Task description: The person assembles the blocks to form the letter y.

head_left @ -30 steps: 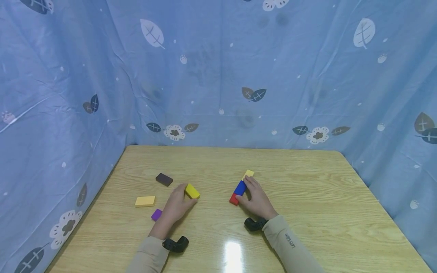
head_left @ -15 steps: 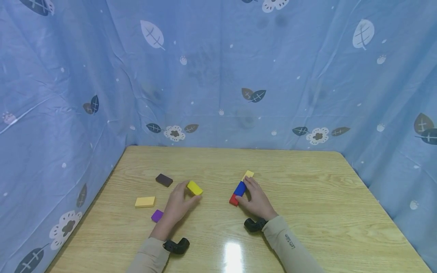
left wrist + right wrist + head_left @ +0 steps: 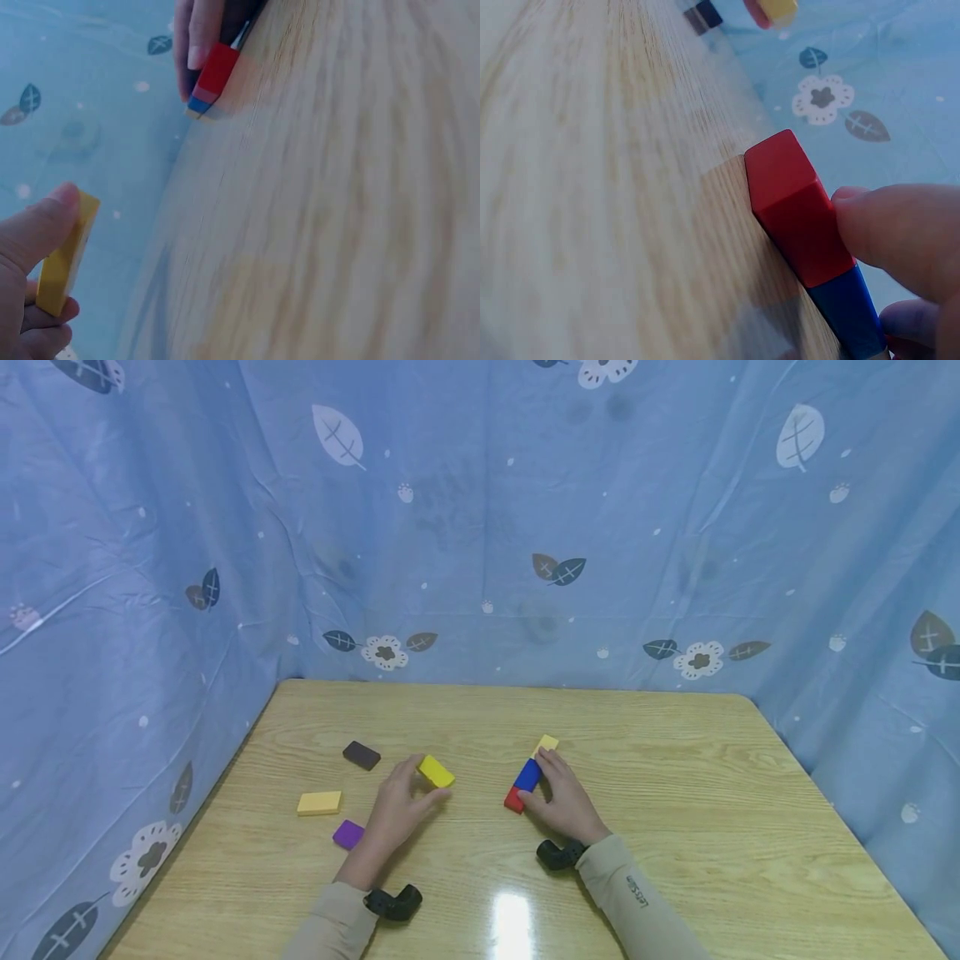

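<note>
In the head view my left hand (image 3: 401, 806) pinches a bright yellow block (image 3: 437, 772) between thumb and fingers. The left wrist view has this yellow block (image 3: 66, 255) held on a tilt, raised over the table. Red (image 3: 513, 800), blue (image 3: 528, 775) and pale yellow (image 3: 550, 742) blocks lie end to end in a slanting row to the right. My right hand (image 3: 566, 802) holds this row, its thumb against the red block (image 3: 795, 206) and its fingers by the joint of blue and pale yellow. Those fingers partly hide the pale yellow block.
Left of my left hand, a dark brown block (image 3: 362, 755), another pale yellow block (image 3: 319, 803) and a purple block (image 3: 348, 834) lie apart on the wooden table (image 3: 675, 793). A blue patterned curtain (image 3: 480, 527) stands behind the table and along its sides.
My left hand has moved a little right and away from me with the yellow block, towards the row. The right hand and the row have stayed in place.
</note>
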Motion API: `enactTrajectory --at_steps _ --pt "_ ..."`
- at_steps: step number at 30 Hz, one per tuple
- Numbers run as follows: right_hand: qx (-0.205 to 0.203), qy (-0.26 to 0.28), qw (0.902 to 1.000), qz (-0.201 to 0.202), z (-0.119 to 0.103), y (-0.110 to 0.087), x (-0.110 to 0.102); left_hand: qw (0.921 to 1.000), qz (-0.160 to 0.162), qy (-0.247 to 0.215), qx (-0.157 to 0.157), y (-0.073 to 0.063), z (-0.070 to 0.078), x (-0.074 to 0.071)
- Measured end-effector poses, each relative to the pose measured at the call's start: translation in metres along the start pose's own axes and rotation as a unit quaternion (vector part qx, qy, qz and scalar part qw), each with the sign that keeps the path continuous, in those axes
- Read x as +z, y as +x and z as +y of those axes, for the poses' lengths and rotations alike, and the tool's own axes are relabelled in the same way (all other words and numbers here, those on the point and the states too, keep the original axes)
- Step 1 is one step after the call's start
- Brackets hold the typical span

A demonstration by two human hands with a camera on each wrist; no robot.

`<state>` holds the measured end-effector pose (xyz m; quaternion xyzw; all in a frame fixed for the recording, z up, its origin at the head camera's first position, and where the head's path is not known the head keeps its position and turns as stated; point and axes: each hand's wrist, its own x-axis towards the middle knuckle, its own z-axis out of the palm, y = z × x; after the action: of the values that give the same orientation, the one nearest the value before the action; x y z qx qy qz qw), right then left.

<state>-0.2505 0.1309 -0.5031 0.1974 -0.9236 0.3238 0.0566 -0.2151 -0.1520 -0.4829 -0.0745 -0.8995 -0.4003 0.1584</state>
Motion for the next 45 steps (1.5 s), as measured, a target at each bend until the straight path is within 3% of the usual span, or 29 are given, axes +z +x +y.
enactTrajectory --at_steps 15,45 --pt "0.003 -0.004 1.0 -0.002 -0.001 0.0 -0.002 0.9997 -0.018 0.004 0.013 0.003 0.016 0.017" --pt "0.011 0.0 0.9999 -0.005 -0.003 0.0 -0.001 0.9987 -0.042 -0.018 -0.021 0.007 0.037 0.059"
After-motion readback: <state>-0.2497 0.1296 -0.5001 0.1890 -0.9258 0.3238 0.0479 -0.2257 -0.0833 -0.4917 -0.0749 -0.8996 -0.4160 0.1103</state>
